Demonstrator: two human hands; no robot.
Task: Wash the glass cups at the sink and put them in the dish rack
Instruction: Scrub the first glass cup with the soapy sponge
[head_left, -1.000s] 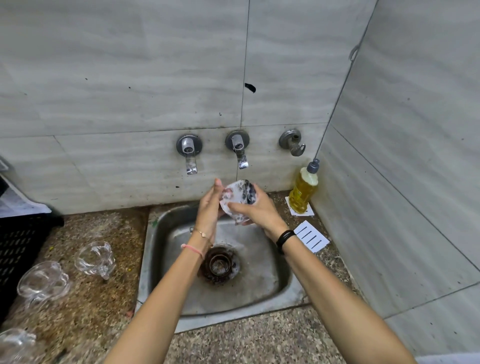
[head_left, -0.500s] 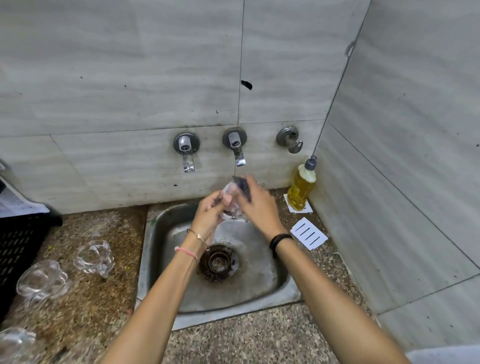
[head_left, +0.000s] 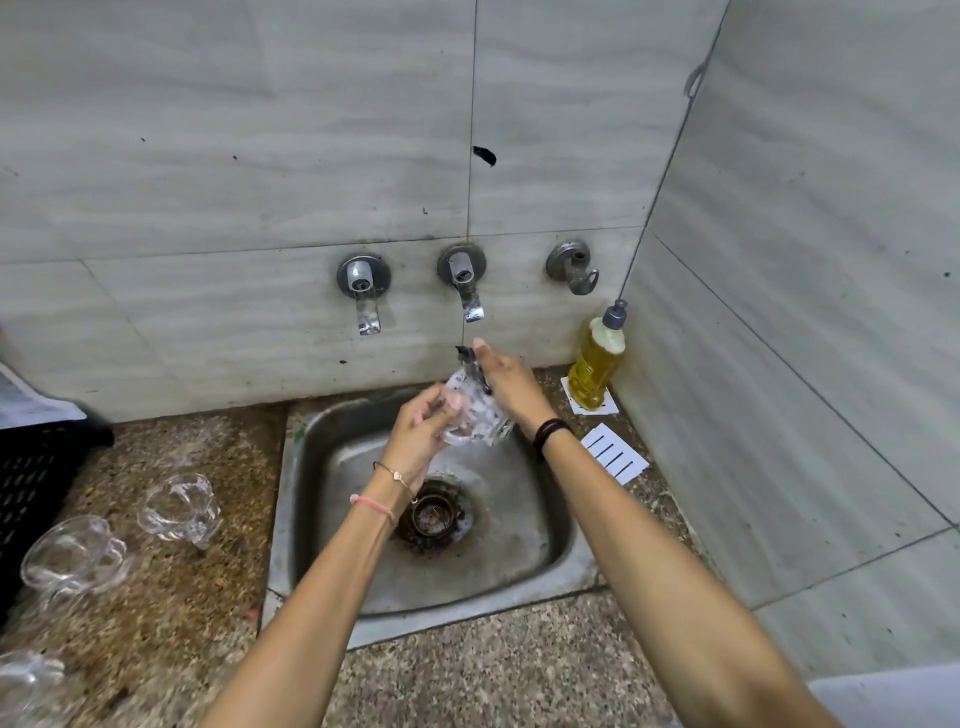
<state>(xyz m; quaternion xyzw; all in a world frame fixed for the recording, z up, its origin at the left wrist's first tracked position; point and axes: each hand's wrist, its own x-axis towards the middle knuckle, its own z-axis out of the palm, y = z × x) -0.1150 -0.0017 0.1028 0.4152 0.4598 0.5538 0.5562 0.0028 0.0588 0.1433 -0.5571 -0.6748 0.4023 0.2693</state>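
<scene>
The sink (head_left: 519, 545) lay below your grip, its drain under your left wrist. Far left of the grip sat the black rack (head_left: 31, 483), with the other cups (head_left: 179, 506) lying on the counter between it and the sink. The soap bottle (head_left: 595, 364) stood just right of the grip. Your left hand (head_left: 421, 436) curled round the cup (head_left: 475, 415), holding it tilted over the sink under the tap (head_left: 467, 283). Your right hand (head_left: 506, 384) pinched a dark scrubber (head_left: 464, 354) at the cup's upper edge.
</scene>
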